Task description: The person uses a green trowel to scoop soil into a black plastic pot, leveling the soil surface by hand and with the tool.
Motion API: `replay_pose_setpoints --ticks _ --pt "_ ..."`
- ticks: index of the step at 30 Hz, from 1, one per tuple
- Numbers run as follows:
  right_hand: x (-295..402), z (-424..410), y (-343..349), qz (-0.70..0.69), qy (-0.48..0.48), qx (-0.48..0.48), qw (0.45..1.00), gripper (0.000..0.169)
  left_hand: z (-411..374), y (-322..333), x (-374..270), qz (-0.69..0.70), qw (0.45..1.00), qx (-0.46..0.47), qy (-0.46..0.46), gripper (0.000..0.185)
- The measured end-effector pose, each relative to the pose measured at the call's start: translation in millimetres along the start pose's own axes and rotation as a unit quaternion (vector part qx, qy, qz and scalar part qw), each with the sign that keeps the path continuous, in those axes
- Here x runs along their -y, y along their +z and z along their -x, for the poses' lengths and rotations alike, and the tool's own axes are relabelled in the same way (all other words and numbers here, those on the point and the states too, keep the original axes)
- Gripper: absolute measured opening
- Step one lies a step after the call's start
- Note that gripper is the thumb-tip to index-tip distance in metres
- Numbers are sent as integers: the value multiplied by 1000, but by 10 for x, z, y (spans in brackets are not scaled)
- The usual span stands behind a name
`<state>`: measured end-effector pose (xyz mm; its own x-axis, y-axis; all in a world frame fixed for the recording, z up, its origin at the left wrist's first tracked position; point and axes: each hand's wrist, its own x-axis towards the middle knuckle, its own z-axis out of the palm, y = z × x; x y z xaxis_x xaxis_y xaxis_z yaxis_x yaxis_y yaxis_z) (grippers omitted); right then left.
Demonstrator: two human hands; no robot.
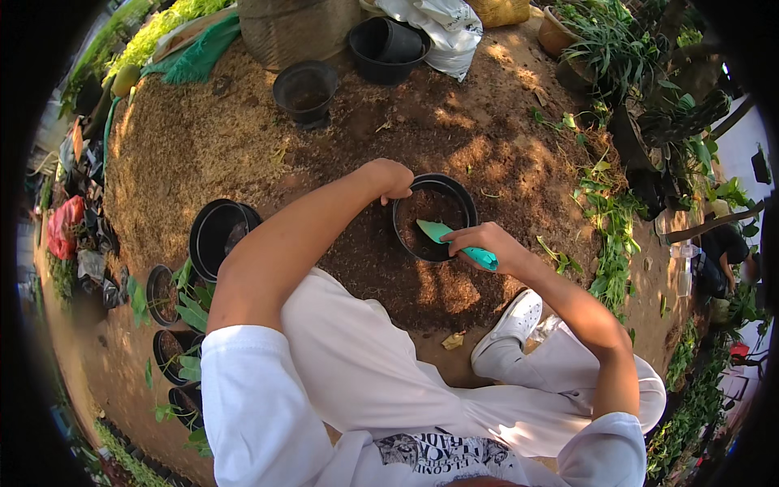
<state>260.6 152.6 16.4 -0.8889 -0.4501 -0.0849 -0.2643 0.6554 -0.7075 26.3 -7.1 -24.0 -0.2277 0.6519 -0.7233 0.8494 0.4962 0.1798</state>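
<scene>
A round black plastic pot (pixel 468 207) with brown soil inside stands on the dark soil before me. My left hand (pixel 392 181) holds its upper left rim, the thumb and fingers bent around the edge. In my right hand (pixel 484 246) is a green hand trowel (pixel 433 230), gripped by its turquoise handle at the pot's lower right rim. The trowel's blade points left, over the soil in the pot.
Black pots (pixel 210 240) and potted leafy plants stand at the left. Farther off are a black pot (pixel 305 91), nested black pots (pixel 386 52) and a white sack (pixel 447 33). Cut green vines (pixel 608 249) lie at the right; another person (pixel 727 249) is at the far right.
</scene>
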Motion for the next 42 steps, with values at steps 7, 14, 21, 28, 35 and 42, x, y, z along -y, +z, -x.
replay_pose_setpoints --ticks 7,14,21,28,35,42 --pt "216 9 -49 -14 -28 -50 998 23 15 -1 -11 -2 1000 -6 -3 48" --pt "9 91 -113 65 -16 -101 993 21 60 -31 -22 -4 1000 -8 1 44" --pt "83 42 -34 82 -78 0 994 22 33 -61 -29 -34 999 4 5 39" --pt "-69 -26 71 181 -63 2 981 19 25 -73 -55 -27 1000 0 2 40" --pt "-47 -150 -206 -29 -23 49 998 9 -57 26 33 -26 999 -18 9 49" --pt "15 -47 -168 -11 -20 41 999 14 -9 -30 -14 -22 1000 -8 12 45"
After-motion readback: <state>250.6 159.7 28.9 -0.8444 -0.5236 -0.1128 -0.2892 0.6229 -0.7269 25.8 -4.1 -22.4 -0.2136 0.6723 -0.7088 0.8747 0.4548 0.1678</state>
